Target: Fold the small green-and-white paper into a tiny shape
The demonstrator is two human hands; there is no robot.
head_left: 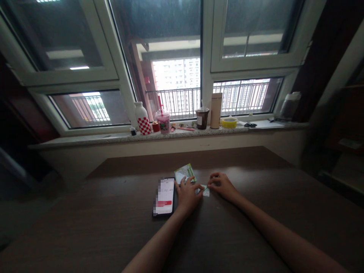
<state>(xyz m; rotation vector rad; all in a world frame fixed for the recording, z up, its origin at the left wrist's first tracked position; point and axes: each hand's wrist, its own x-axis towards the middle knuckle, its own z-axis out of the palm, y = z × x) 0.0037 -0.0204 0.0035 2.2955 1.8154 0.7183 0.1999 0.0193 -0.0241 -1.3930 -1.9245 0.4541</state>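
A small white-and-green piece of paper lies between my two hands, low over the table. My left hand pinches its left side with thumb and forefinger, while the other fingers spread over the lower edge of a green-and-white packet. At the paper's upper right edge, the closed fingertips of my right hand meet it; the exact grip is too small to make out. Just left of my left hand lies a black-edged phone with a lit screen and a red button, partly blurred.
All this rests on a dark brown table. Behind it, a stone windowsill carries a checkered bottle, a pink cup, a dark drink cup, a tan flask, yellow tape and black scissors.
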